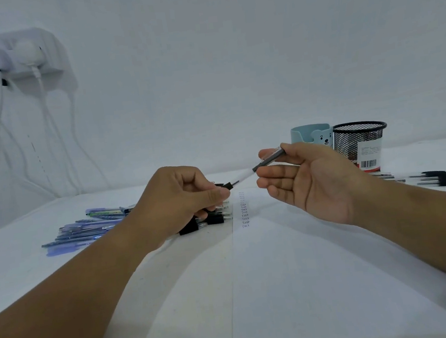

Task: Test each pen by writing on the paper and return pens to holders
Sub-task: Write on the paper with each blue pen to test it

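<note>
A white-barrelled pen [245, 176] with a dark grip hangs in the air over the table. My left hand [180, 198] pinches its lower black end. My right hand [309, 178] pinches the upper part near the clip between thumb and forefinger, its other fingers loose. Below lies a white sheet of paper [297, 271] with a column of small "Test" words [244, 210]. Behind my right hand stand a light-blue bear holder [315, 136] and a black mesh holder [360, 139].
Several blue and purple pens [92, 225] lie in a heap at the left, with black-capped pens [216, 219] under my left hand. More black pens [439, 179] lie at the right. A wall socket with white cables [25, 58] hangs on the left wall.
</note>
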Available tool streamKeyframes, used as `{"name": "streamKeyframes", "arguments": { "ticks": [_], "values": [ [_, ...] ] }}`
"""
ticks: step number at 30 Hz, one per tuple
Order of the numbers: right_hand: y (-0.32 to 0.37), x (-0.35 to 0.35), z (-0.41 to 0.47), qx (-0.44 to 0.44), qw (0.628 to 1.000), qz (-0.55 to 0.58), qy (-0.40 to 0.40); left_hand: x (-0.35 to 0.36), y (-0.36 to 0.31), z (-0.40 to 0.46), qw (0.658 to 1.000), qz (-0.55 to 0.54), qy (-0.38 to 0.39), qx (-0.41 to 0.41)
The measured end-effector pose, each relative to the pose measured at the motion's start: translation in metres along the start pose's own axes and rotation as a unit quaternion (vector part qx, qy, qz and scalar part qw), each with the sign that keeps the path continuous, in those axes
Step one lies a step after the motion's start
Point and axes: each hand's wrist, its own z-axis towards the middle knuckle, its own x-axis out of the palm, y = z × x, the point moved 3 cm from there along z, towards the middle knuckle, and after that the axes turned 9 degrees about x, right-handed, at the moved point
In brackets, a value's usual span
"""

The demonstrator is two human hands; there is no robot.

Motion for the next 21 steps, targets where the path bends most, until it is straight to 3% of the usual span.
{"name": "streamKeyframes", "arguments": {
  "ticks": [3,8,15,21],
  "values": [
    [-0.002,0.002,0.003,-0.007,1.0,-0.025,0.0,0.004,-0.001,0.0,1.0,-0.01,0.0,0.003],
    [-0.013,0.015,0.004,-0.034,0.987,-0.158,0.001,0.013,-0.005,0.0,1.0,-0.009,0.014,0.024],
    [-0.01,-0.001,0.016,-0.102,0.968,-0.187,-0.131,-0.006,-0.007,0.0,0.979,0.182,0.09,0.032],
    [-0.019,0.005,0.018,-0.018,0.95,-0.309,-0.043,0.0,-0.007,-0.004,0.949,0.197,0.246,-0.027]
  ]
}}
